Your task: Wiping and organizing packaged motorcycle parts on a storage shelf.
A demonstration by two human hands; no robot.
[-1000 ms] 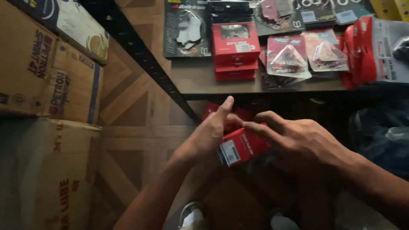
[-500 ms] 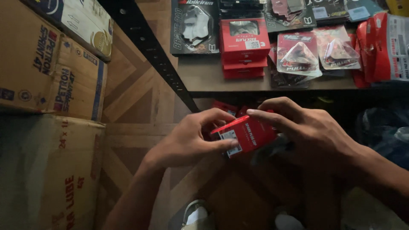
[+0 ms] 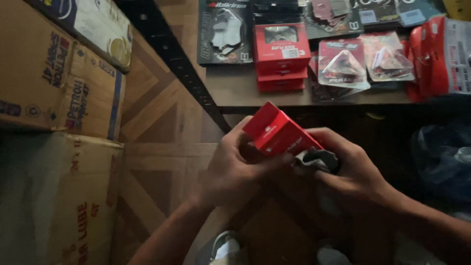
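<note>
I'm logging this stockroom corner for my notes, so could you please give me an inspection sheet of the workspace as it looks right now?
Surface: low wooden shelf, dim light; patterned wood floor beside it.
Job's things: small red box held in both hands; a dark grey part at its lower end, too blurred to identify.
Clutter: stack of red boxes, blister packs and a dark carded pack on the shelf.
Fingers: left hand grips the box; right hand holds the grey part.
Cables: nothing seen.
Surroundings: stacked cardboard cartons on the left, black metal rack bar, dark blue bag on the right.
</note>
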